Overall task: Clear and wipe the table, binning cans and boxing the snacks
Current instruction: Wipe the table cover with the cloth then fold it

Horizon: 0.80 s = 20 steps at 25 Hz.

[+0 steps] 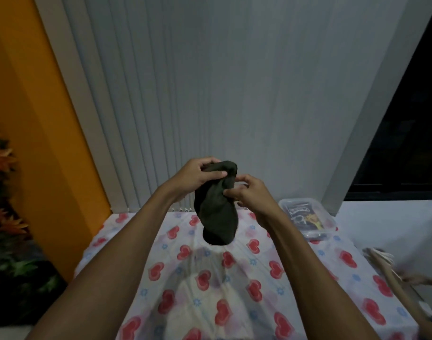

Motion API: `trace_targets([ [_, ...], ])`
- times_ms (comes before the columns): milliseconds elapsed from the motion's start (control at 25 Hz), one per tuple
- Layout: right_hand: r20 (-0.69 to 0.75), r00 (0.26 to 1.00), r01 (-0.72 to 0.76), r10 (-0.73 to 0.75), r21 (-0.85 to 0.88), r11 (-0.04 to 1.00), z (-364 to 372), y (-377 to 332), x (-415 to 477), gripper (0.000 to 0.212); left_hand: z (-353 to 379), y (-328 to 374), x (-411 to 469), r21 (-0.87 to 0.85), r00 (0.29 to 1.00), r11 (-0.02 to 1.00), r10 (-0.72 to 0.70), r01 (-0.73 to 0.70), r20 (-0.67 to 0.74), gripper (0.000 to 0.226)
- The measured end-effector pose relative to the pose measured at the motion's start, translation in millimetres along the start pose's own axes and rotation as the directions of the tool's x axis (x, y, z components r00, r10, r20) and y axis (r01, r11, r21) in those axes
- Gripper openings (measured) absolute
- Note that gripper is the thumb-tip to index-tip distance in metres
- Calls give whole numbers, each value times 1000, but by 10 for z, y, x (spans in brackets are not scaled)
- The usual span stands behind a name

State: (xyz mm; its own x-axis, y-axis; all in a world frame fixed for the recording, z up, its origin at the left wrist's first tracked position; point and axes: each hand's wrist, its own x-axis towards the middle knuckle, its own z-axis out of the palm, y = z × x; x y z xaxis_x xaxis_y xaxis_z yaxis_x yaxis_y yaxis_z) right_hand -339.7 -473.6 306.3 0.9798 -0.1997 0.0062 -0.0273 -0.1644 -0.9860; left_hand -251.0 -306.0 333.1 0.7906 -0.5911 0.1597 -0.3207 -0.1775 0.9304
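Observation:
A dark green cloth (pixel 217 214) hangs bunched in the air above the table (pixel 234 278), which wears a white cover printed with red hearts. My left hand (pixel 197 176) grips the cloth's top end. My right hand (pixel 253 195) pinches its upper right edge. A clear plastic box (pixel 329 222) with snack packets inside stands at the table's far right corner.
White vertical blinds (pixel 210 94) hang behind the table. An orange wall (pixel 38 143) and a plant (pixel 6 217) are on the left. A dark window (pixel 401 143) is at the upper right. Another person's hand (pixel 416 280) shows by the table's right edge.

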Motion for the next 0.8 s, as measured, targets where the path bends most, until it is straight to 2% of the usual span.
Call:
trace_targets([
  [120,-17,995,96,-100,-143,985,-77,-47,101,15,-155,82,16,64,1000,998,12,-11,-13,16],
  [240,-23,980,183,-197,-279,943,-172,-125,214,22,-306,168,55,209,1000,978,22,-18,-13,20],
  [320,29,976,207,-215,-430,879,-207,-142,291,37,-381,180,97,326,999,945,42,-31,-28,24],
  [400,123,975,224,-187,-535,814,-273,-109,383,45,-468,137,128,382,997,923,64,-41,-47,23],
  [480,261,961,242,-85,-659,712,-378,-45,466,34,-558,34,130,458,997,888,65,-35,-50,20],
  [560,288,958,217,18,-760,613,-477,62,530,21,-668,-134,101,564,994,825,80,-27,-70,20],
  [600,248,968,185,19,-768,613,-516,128,553,16,-734,-228,75,603,993,797,95,-31,-75,20],
  [680,127,990,136,-63,-720,680,-576,248,570,10,-861,-405,-6,638,996,769,85,-40,-40,15],
  [800,67,986,158,-153,-665,730,-678,401,517,5,-981,-592,-149,641,998,767,-57,40,6,18],
])
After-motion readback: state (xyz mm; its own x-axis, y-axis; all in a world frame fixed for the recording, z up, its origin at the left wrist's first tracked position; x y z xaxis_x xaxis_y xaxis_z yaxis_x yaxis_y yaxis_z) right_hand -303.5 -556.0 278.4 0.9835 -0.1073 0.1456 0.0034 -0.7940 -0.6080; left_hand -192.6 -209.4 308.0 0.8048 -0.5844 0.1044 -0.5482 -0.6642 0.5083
